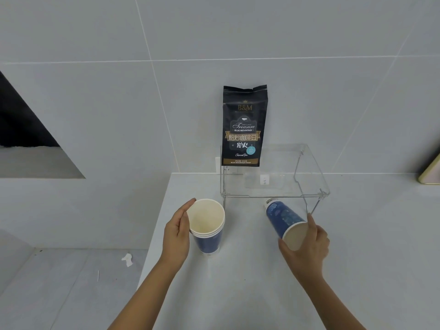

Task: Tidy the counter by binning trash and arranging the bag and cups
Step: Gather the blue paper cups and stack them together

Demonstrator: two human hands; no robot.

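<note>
A stack of three blue paper cups (208, 228) stands upright on the white counter (250, 282), and my left hand (177, 231) grips it from the left side. My right hand (307, 244) holds a single blue paper cup (282, 216) tilted on its side, its base pointing toward the clear shelf and its mouth toward me. A black coffee bag (244, 126) stands upright on top of the clear acrylic shelf (314, 172), leaning against the wall.
The counter's left edge drops to a lower floor, where a crumpled white scrap (127, 259) lies. A gold-edged object (429, 173) shows at the far right. White wall sockets (229, 170) sit behind the shelf.
</note>
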